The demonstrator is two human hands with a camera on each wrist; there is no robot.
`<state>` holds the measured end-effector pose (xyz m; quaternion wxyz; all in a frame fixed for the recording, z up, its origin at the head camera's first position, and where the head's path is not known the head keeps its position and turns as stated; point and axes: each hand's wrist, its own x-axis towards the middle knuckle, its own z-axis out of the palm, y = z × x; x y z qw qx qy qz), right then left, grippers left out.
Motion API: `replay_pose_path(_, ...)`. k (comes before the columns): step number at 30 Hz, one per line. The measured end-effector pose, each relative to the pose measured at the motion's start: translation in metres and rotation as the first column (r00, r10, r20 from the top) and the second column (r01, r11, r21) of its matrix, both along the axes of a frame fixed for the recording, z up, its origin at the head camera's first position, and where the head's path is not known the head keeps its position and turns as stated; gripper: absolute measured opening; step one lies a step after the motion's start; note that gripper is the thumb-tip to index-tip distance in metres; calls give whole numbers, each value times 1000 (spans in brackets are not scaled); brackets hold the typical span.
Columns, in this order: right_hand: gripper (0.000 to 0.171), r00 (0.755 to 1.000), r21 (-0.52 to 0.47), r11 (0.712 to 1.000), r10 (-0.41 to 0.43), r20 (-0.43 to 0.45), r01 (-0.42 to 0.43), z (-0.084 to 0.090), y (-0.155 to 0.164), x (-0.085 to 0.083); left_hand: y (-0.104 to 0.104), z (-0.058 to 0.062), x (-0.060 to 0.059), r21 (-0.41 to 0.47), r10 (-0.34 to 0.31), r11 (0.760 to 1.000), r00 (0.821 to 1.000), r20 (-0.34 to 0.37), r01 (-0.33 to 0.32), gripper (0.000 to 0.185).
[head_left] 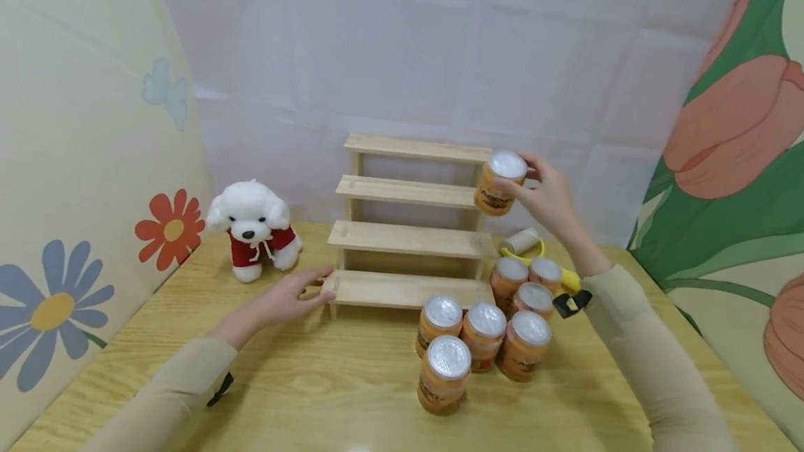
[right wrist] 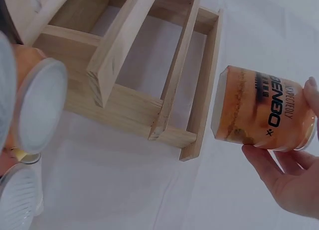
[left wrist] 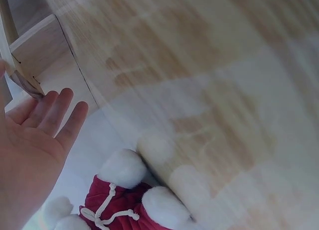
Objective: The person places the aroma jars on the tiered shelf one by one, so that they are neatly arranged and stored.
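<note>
Where both forearms reach in from the lower edge of the head view, the left sleeve (head_left: pixel 172 389) slants inward to the right and the right sleeve (head_left: pixel 653 361) rises steeply, leaning left, with a black strap (head_left: pixel 573 304) at its wrist. Between them, on the wooden bench (head_left: pixel 301 396), seven orange cans stand upright with pale lids: a front can (head_left: pixel 442 379) nearest, three in a row just behind it, and three more grouped farther back at the right.

Of the hands, the left hand (head_left: pixel 285 300) lies lower, its wrist near the bench and its fingers extended and relaxed with a gap to the thumb; fingertips touch the left end of the lowest step of the wooden stand (head_left: pixel 408 239). It carries nothing. Left of the stand sits a white plush dog (head_left: pixel 248 229) in a red top, well apart from the fingers.

Behind the grouped cans lies a yellow object (head_left: pixel 568 279), partly hidden.

Higher and farther out, the right hand (head_left: pixel 551 194) is raised with its wrist bent, thumb on the near side and fingers round the back, gripping the raised can (head_left: pixel 496 194). That can hangs slightly tilted beside the right end of the upper steps, apart from the stand in the right wrist view. A white cloth (head_left: pixel 402 54) closes off the back.
</note>
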<state>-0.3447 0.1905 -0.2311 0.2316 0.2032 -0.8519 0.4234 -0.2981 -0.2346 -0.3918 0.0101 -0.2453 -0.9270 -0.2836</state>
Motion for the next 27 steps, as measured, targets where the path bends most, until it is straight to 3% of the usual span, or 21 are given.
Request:
replay_pose_path(8, 58, 999, -11, 1000, 0, -42, 0, 14, -28, -23, 2, 1, 1, -10, -13, 1000, 999, -39, 13, 64)
replay_pose_path(20, 61, 998, -144, 989, -10, 56, 18, 36, -78, -51, 3, 0, 4, -8, -15, 1000, 999, -44, 14, 64)
replay_pose_path(27, 57, 1000, -189, 982, 2, 25, 3, 46, -99, -72, 8, 0, 5, -27, -18, 1000, 994, -107, 15, 61)
